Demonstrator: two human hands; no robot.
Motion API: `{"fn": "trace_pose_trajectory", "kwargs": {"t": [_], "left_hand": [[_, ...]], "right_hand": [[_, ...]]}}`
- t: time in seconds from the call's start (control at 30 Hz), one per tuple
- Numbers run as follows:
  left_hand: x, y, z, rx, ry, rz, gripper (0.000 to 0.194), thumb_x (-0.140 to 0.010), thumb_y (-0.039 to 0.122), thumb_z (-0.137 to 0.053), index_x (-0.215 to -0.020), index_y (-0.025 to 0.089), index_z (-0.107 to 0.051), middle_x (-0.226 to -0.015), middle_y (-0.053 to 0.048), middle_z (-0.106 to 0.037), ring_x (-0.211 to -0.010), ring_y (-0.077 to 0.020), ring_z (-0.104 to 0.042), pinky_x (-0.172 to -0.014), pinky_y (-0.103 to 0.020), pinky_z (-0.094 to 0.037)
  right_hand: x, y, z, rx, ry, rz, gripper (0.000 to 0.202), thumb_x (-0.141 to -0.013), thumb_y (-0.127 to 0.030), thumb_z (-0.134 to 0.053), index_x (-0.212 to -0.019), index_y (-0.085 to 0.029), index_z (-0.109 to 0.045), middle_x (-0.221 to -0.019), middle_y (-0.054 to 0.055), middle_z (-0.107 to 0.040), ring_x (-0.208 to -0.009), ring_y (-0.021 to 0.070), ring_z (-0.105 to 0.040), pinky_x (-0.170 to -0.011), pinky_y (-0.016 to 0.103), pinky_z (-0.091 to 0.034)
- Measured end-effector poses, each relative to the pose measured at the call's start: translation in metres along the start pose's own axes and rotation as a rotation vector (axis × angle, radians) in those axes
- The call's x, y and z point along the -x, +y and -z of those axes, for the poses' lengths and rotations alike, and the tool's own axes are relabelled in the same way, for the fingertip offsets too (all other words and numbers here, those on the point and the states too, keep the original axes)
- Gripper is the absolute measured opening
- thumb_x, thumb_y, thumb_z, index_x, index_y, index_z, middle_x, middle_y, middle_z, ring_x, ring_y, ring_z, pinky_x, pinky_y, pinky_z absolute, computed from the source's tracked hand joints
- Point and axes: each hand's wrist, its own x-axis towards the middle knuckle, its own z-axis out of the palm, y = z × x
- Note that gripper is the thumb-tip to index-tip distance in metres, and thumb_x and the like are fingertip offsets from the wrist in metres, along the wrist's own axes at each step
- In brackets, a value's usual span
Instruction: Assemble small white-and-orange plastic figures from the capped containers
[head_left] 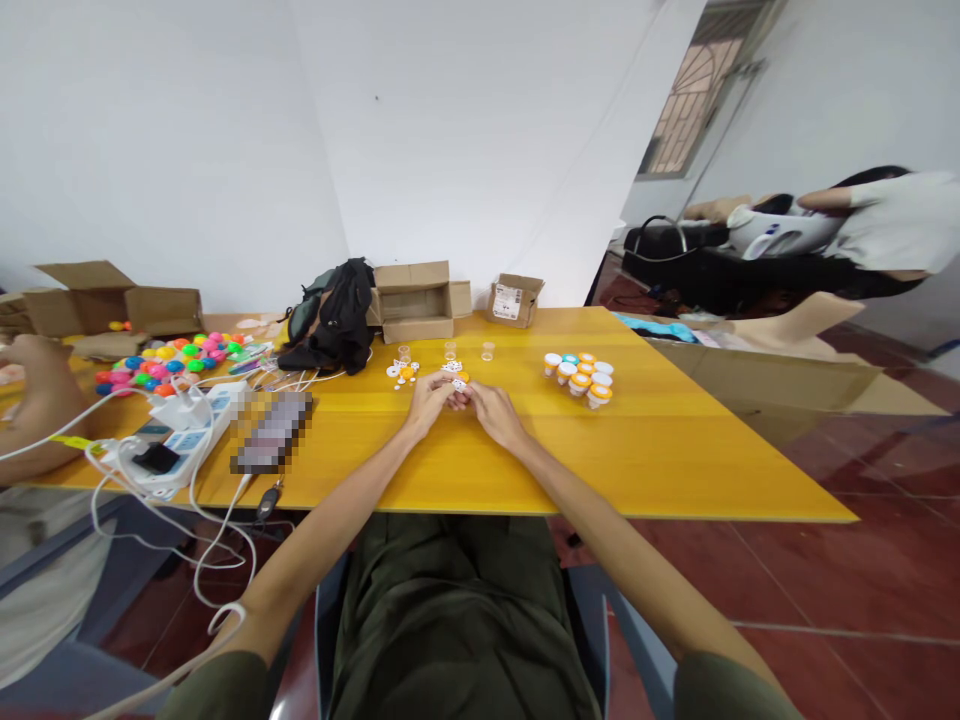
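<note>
Nearest: dark green trousers (pixel 450 630), below both hands. Above them, one yellow worktop (pixel 510 475). Left hand (pixel 429 402) and right hand (pixel 493 412): fingertips brought together, pinched on a small white dotted piece (pixel 458 385); whether either palm holds more, cannot be told. Beside the left hand: loose white and orange parts (pixel 406 374). Beyond both hands: clear cups, three (pixel 488 351). Right of the right hand: lidded containers, a cluster (pixel 598 395). Handling in progress: two-handed fingertip work; so small a piece seemingly calls for a light, precise pinch.
</note>
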Motion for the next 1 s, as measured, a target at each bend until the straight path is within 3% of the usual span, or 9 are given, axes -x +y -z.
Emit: {"fn": "trace_pose_trajectory", "kwargs": {"t": [0.17,0.33,0.63,1.0], "left_hand": [[-0.001,0.001,0.002,-0.019,-0.028,-0.047,0.019,-0.074,0.032,-0.068,-0.082,0.016,-0.071,-0.066,-0.003,-0.074,-0.057,-0.0177,-0.070,-0.055,-0.026,-0.056],[-0.001,0.001,0.001,-0.046,-0.090,-0.126,0.022,-0.075,0.033,-0.072,-0.088,0.016,-0.070,-0.067,-0.002,-0.072,-0.058,-0.0149,-0.068,-0.059,-0.026,-0.056],[0.000,-0.006,-0.003,-0.141,-0.096,-0.211,0.023,-0.078,0.031,-0.071,-0.096,0.016,-0.070,-0.077,-0.003,-0.073,-0.068,-0.0138,-0.069,-0.067,-0.026,-0.058],[0.000,-0.003,-0.005,-0.181,-0.054,-0.231,0.024,-0.076,0.036,-0.074,-0.090,0.017,-0.070,-0.073,0.001,-0.067,-0.060,-0.0110,-0.062,-0.058,-0.022,-0.050]], "right_hand": [[-0.002,0.002,0.001,-0.124,0.022,-0.039,0.040,-0.093,-0.055,-0.048,-0.066,-0.026,-0.054,-0.061,0.000,-0.058,-0.060,0.0188,-0.052,-0.064,0.030,-0.042],[-0.006,0.005,0.003,-0.265,0.020,-0.100,0.053,-0.083,-0.075,-0.051,-0.066,-0.025,-0.055,-0.060,-0.001,-0.053,-0.057,0.0169,-0.046,-0.059,0.030,-0.041],[-0.008,0.010,0.003,-0.414,-0.003,-0.205,0.055,-0.076,-0.078,-0.057,-0.067,-0.024,-0.058,-0.059,-0.001,-0.054,-0.051,0.0143,-0.043,-0.049,0.028,-0.037],[-0.009,0.007,0.002,-0.530,-0.027,-0.311,0.061,-0.062,-0.084,-0.066,-0.062,-0.024,-0.056,-0.051,-0.004,-0.044,-0.044,0.0108,-0.035,-0.042,0.026,-0.029]]}}
